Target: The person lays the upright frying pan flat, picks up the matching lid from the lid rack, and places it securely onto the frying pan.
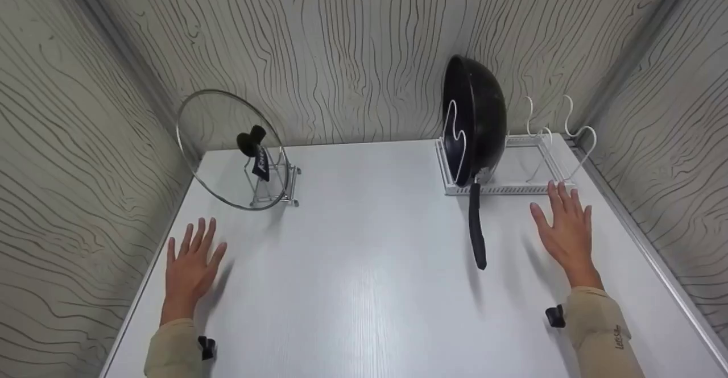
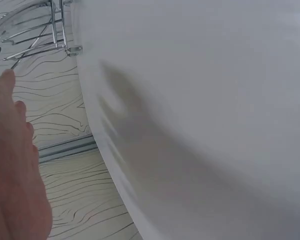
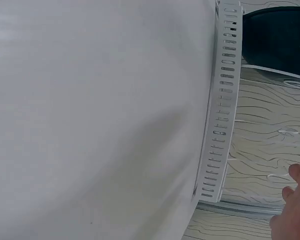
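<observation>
My left hand [image 1: 190,267] hovers over the table's left side with fingers spread and nothing held, its shadow falling on the white surface. Beyond its fingertips a glass lid [image 1: 208,203] with a metal rim and black knob stands tilted in a small wire rack [image 1: 291,187]. On the right, my right hand [image 1: 567,239] is spread above the table, holding nothing, its fingertips near the front edge of a white rack [image 1: 512,189]. A black frying pan [image 1: 488,113] stands on its side in that rack, its handle [image 1: 476,227] pointing toward me.
The white table [image 1: 352,264] is bounded by wood-grain patterned panels [image 1: 352,54] at the back and both sides. White curved wire hooks [image 1: 580,131] rise from the right part of the white rack. A small black label [image 1: 261,163] hangs from the lid's knob.
</observation>
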A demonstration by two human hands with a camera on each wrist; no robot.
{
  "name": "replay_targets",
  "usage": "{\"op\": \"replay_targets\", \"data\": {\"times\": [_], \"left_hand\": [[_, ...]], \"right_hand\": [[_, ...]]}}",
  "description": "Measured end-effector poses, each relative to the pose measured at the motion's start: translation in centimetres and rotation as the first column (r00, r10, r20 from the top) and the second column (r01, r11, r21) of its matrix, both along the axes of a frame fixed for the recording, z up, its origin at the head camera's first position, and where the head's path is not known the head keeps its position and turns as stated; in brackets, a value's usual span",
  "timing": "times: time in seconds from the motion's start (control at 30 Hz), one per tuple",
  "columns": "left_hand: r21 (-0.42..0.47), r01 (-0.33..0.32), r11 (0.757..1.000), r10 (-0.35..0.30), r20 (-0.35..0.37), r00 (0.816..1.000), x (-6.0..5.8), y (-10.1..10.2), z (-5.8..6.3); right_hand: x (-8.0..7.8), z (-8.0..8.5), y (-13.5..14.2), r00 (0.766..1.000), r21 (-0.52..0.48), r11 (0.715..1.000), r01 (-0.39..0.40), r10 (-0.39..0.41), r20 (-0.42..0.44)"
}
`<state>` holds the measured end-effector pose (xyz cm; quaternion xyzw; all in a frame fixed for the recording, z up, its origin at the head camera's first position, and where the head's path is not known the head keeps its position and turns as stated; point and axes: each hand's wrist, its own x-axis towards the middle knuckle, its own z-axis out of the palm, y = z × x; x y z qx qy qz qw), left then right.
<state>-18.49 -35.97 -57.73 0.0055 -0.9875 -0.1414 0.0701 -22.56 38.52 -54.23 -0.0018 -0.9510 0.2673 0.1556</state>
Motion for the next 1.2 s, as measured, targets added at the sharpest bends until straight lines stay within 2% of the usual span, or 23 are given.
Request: {"op": "replay_targets", "data": {"times": [0.17, 0.47, 0.6, 0.77, 0.93, 1.07, 1.2], "left_hand": [[0.053, 0.047, 0.998, -0.05, 0.067, 0.996, -0.3, 2.4, -0.7], [0.063, 0.162, 0.985, -0.168, 0.102, 0.98, -1.4, 6.9, -1.1], [0.072, 0.203, 0.977, -0.21, 0.099, 0.973, -1.6, 8.7, -1.0], [0.078, 0.258, 0.963, -0.266, 0.119, 0.956, -2.3, 11.2, -0.9], [0.096, 0.317, 0.944, -0.328, 0.133, 0.935, -3.5, 14.3, -0.4], [0.13, 0.359, 0.924, -0.376, 0.135, 0.917, -4.6, 16.8, 0.0], [0.157, 0.409, 0.899, -0.43, 0.127, 0.894, -5.5, 19.2, 0.1]], "right_hand": [[-0.1, 0.6, -1.1, 0.997, -0.113, 0.993, -0.039, 0.046, 0.06], [-0.2, 1.6, -3.7, 0.977, -0.23, 0.97, -0.081, 0.123, 0.173], [-0.1, 1.8, -4.7, 0.958, -0.298, 0.95, -0.095, 0.168, 0.231], [0.3, 1.9, -6.1, 0.927, -0.406, 0.91, -0.086, 0.222, 0.301], [0.8, 2.1, -7.9, 0.896, -0.52, 0.85, -0.086, 0.294, 0.333], [1.1, 2.3, -8.9, 0.867, -0.567, 0.821, -0.063, 0.327, 0.377], [1.4, 2.3, -9.5, 0.847, -0.607, 0.793, -0.047, 0.354, 0.396]]}}
